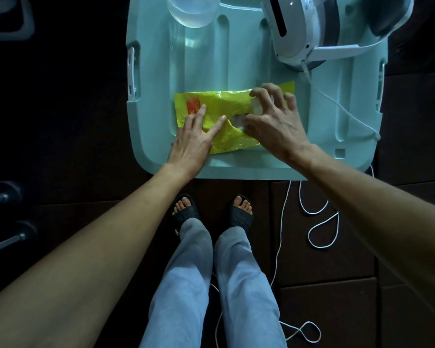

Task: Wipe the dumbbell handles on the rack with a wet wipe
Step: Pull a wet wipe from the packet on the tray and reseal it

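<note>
Left hand (194, 139) presses flat-fingered on the yellow wipe pack (221, 114); right hand (271, 116) pinches a wet wipe (256, 108). Pull slowly so only 1 comes free.

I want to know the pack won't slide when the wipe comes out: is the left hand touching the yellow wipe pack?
Touching. The head view shows the left hand with straight fingers lying flat on the yellow wipe pack, no gap visible.
</note>
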`<state>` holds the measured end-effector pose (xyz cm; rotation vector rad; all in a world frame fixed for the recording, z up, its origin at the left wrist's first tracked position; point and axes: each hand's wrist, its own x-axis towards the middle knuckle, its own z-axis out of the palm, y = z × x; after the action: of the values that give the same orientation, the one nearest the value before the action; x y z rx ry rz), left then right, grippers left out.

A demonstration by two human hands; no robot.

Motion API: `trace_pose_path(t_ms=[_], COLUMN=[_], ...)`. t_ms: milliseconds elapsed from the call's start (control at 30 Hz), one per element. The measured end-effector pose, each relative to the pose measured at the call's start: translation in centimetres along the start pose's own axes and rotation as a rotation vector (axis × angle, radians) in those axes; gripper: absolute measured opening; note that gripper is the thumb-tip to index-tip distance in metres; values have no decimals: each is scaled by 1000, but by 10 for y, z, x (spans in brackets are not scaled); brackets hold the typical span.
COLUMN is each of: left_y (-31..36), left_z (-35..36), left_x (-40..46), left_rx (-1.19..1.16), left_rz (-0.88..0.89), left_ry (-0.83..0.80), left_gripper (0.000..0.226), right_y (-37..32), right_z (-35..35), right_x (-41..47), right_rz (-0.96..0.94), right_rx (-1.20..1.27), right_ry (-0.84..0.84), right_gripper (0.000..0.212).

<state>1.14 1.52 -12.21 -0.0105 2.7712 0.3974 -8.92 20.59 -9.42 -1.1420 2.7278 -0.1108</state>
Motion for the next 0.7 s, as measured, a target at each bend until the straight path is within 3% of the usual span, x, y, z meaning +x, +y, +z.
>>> trace_pose_path(t_ms=[133, 267, 433, 600, 700], left_y=[0, 3, 10, 26, 35], left_z=[1, -1, -14, -38, -43], left_x=[0, -1, -5, 2, 8], left_rx=[10, -6, -167, -406, -315], left_rz=[0, -9, -62, -52, 20], left_ry=[3, 3, 5, 270, 340], left_gripper=[78, 79, 55, 68, 40], right_y=[-1, -7, -14, -26, -33], right_z=[4, 2, -7, -16, -17], right_x=[-3, -2, -2, 1, -1], right_rz=[20, 170, 273, 266, 285], right_rx=[6, 58, 125, 164, 232], right_ry=[46, 92, 140, 135, 124], right_gripper=[12, 31, 22, 25, 24])
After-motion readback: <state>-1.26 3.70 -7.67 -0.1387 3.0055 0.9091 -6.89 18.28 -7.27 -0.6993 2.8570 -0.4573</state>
